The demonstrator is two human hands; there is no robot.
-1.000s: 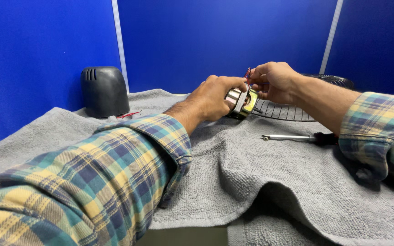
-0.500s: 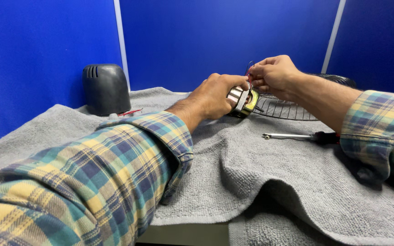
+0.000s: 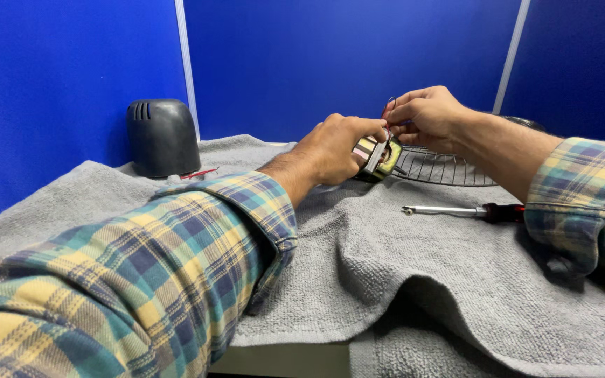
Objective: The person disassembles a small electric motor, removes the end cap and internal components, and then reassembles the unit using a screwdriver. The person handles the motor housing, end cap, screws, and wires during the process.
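Note:
My left hand [image 3: 334, 149] grips a small electric motor [image 3: 377, 155] with a metal core and yellow-green winding, held just above the grey towel [image 3: 400, 266]. My right hand [image 3: 425, 115] pinches thin red and dark wires [image 3: 388, 106] rising from the top of the motor. Both forearms wear plaid sleeves. A wire fan grille [image 3: 442, 168] lies on the towel right behind the motor, partly hidden by my right hand and wrist.
A screwdriver [image 3: 463, 211] with a dark red handle lies on the towel to the right. A dark grey plastic housing [image 3: 161, 137] stands at the back left, a short red wire [image 3: 199, 173] beside it. Blue partition walls enclose the table.
My right hand has lifted slightly, drawing the wires up from the motor. My left hand keeps its hold on the motor in much the same spot.

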